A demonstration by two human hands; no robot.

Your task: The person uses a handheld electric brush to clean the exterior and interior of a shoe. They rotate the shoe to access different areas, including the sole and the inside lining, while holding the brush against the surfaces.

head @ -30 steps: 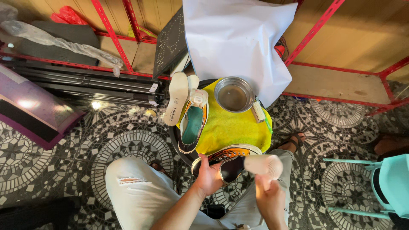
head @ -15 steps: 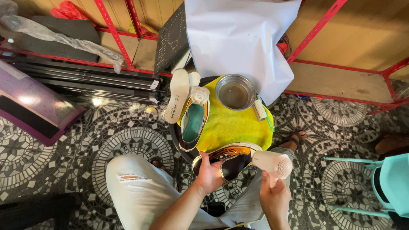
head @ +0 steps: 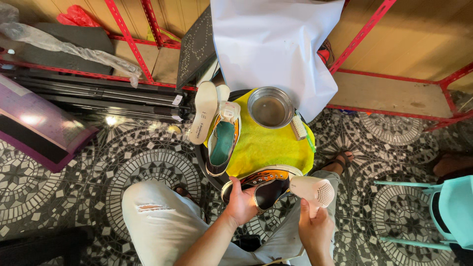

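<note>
Down at six o'clock, the left hand [head: 241,203] has its fingers wrapped around the side of a black and orange sneaker [head: 263,184], which it holds tilted over the lap, just off the near rim of the round worktop [head: 203,162]. At about four o'clock of that shoe, the right hand [head: 315,229] has its fingers closed around the handle of a white hair dryer [head: 311,192], whose nozzle points at the sneaker's heel end and nearly touches it.

Up at twelve o'clock from the held shoe, a yellow cloth [head: 268,145] covers the worktop. On it, toward ten o'clock, lies a second sneaker [head: 222,145] with a teal lining, opening up. Just beside that one, at nine o'clock, a pale insole [head: 203,112] leans over the edge. A steel bowl [head: 270,107] sits at the far side of the cloth, with a small scrub brush [head: 298,127] at its four o'clock, near the rim.

Behind the bowl hangs a white sheet [head: 276,44]. Patterned floor tiles [head: 88,162] spread around, and a turquoise chair [head: 451,207] stands well apart at three o'clock.
</note>
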